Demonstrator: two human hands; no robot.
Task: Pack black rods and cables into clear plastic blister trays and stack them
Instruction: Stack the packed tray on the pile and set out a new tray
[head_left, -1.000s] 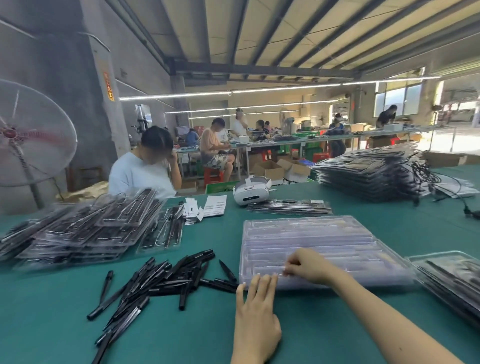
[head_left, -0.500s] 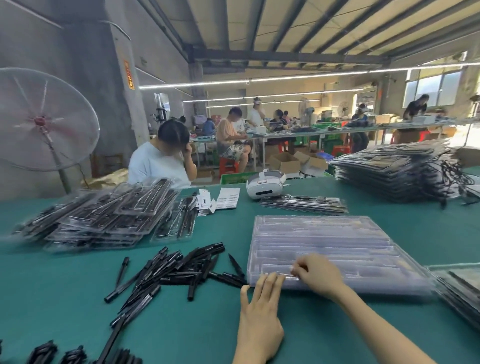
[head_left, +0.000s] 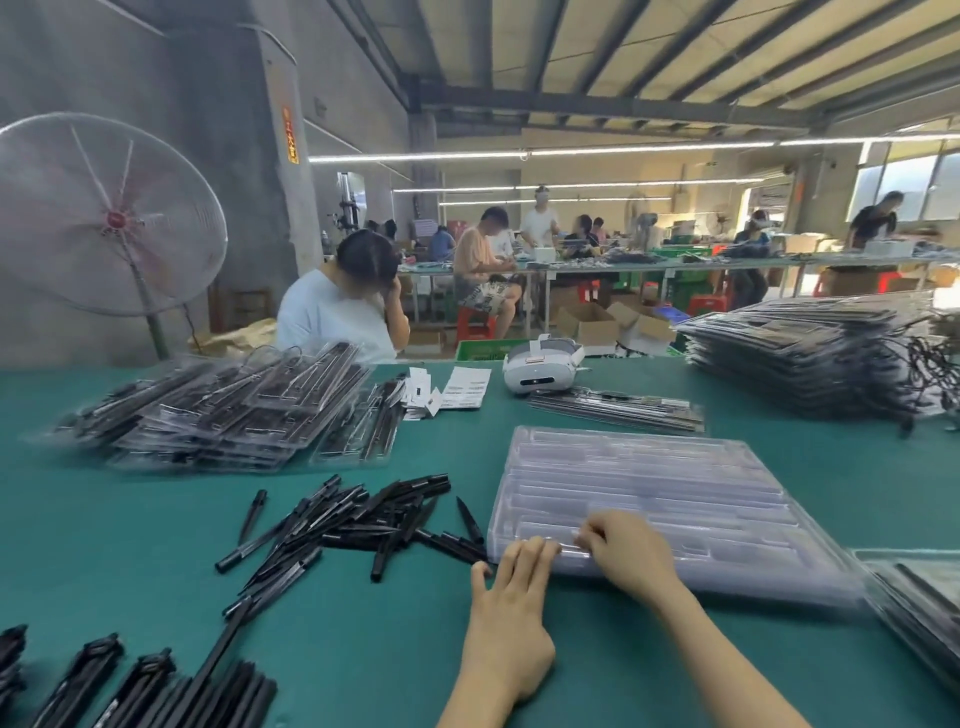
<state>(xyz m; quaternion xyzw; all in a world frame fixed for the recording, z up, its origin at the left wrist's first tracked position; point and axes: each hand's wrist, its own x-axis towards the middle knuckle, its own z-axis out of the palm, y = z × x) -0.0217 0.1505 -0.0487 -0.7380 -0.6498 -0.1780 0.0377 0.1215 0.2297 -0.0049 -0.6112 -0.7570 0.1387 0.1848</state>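
A stack of empty clear blister trays (head_left: 649, 493) lies on the green table in front of me. My right hand (head_left: 626, 556) pinches the near edge of the top tray with curled fingers. Flat on the table sits my left hand (head_left: 511, 623), its straight fingertips touching the stack's near left corner. To the left is a loose pile of black rods (head_left: 353, 525). Bundled black cables (head_left: 104, 680) and more rods sit at the bottom left.
Filled trays are heaped at the far left (head_left: 223, 410), stacked high at the far right (head_left: 810, 358) and at the near right edge (head_left: 919, 597). A white headset (head_left: 540, 366) and paper slips (head_left: 457, 389) lie beyond. A person sits across the table.
The view has tilted down and left, bringing the cable bundles at the bottom left into sight. Both hands stay at the near edge of the tray stack.
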